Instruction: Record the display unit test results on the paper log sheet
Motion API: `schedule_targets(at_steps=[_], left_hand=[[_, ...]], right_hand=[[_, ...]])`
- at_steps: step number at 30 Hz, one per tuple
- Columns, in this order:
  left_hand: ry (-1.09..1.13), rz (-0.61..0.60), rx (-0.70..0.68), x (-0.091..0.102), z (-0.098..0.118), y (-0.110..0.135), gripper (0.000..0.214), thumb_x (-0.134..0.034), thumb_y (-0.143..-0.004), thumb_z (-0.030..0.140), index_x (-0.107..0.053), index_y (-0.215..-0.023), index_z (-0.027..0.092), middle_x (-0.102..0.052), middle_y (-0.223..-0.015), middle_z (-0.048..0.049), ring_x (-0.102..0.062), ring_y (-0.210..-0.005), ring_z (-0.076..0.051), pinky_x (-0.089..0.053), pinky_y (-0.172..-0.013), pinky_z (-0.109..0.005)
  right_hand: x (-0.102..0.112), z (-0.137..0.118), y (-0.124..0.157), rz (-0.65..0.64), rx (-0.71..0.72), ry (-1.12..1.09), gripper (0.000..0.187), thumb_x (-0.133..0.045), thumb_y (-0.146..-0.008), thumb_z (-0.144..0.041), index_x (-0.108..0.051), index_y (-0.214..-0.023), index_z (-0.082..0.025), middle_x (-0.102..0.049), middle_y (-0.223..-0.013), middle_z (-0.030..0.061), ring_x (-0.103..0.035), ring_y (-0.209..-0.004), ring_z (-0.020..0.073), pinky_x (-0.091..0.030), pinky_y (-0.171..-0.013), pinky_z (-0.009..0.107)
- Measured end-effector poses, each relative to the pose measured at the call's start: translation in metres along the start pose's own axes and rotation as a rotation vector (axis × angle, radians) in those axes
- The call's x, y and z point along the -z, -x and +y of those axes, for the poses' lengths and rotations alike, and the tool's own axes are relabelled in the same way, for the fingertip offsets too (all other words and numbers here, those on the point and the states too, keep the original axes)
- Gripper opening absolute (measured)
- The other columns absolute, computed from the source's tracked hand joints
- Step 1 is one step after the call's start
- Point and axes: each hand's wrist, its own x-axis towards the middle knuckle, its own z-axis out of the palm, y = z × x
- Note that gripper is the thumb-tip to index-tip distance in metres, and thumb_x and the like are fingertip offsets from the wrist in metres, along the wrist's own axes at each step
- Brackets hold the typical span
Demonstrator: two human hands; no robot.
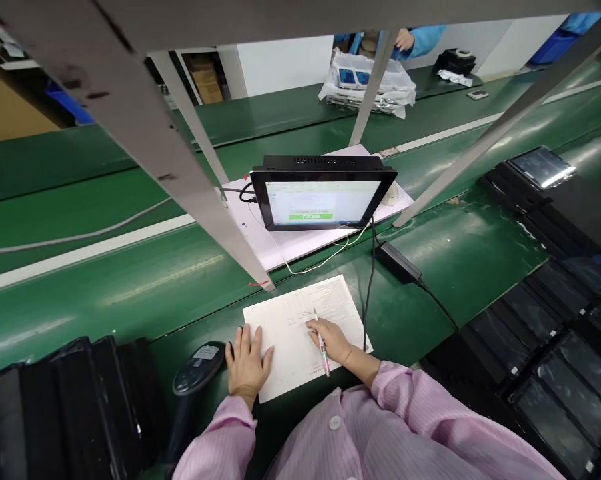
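A white sheet of paper (287, 357) with faint writing and print lies on the green workbench in front of me. My left hand (247, 363) rests flat on the paper's left edge, fingers spread. In my right hand (333, 340) is a pen (323, 355) with a pink end, its tip pointing up the page near the lines of writing. Just left of my left hand lies a black handheld scanner (199, 371). Beyond the paper a flat black screen (325, 200) leans on a white board (265, 248) and shows a green PASS bar.
A black power adapter (397, 261) with its cable lies right of the paper. Grey metal posts (230, 220) frame the screen. Black panels stand at left (70, 407) and are stacked at right (575, 200). Across the bench, a person's hand (404, 40) is near wrapped parts (365, 100).
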Motion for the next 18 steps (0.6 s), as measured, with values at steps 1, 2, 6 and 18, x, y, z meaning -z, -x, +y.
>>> schedule_targets(at_steps=[1,2,6,18], left_hand=[[-0.005,-0.017,0.008,0.001,0.001,0.001,0.050,-0.042,-0.082,0.036,-0.050,-0.126,0.014,-0.037,-0.139,-0.0152,-0.028,-0.130,-0.032,-0.019,-0.104,-0.054],[-0.008,-0.039,0.013,0.003,0.001,0.001,0.050,-0.043,-0.082,0.036,-0.050,-0.127,0.015,-0.037,-0.139,-0.0147,-0.027,-0.130,-0.032,-0.019,-0.104,-0.054],[0.005,-0.115,0.020,0.008,0.004,0.005,0.051,-0.043,-0.082,0.037,-0.047,-0.130,0.017,-0.032,-0.142,-0.0134,-0.026,-0.131,-0.031,-0.020,-0.105,-0.054],[0.161,-0.224,0.074,0.010,0.002,0.015,0.058,-0.042,-0.083,0.045,-0.039,-0.135,0.020,-0.021,-0.146,-0.0129,-0.017,-0.134,-0.032,-0.011,-0.106,-0.057]], right_hand=[[0.002,-0.002,0.000,0.009,-0.015,-0.025,0.024,-0.039,-0.088,-0.022,-0.053,-0.106,-0.018,-0.061,-0.081,0.0063,-0.058,-0.069,0.0182,-0.050,-0.063,0.030],[0.004,-0.004,0.000,0.018,-0.032,-0.051,0.025,-0.038,-0.089,-0.022,-0.052,-0.109,-0.018,-0.061,-0.083,0.0061,-0.059,-0.070,0.0174,-0.050,-0.064,0.030],[0.013,-0.015,-0.012,0.039,-0.060,-0.160,0.031,-0.036,-0.090,-0.022,-0.048,-0.118,-0.017,-0.060,-0.090,0.0073,-0.060,-0.077,0.0161,-0.050,-0.069,0.028],[-0.007,-0.013,-0.051,0.126,-0.396,-0.240,0.027,-0.050,-0.088,-0.039,-0.059,-0.092,-0.014,-0.062,-0.083,0.0050,-0.060,-0.072,0.0157,-0.051,-0.066,0.031]])
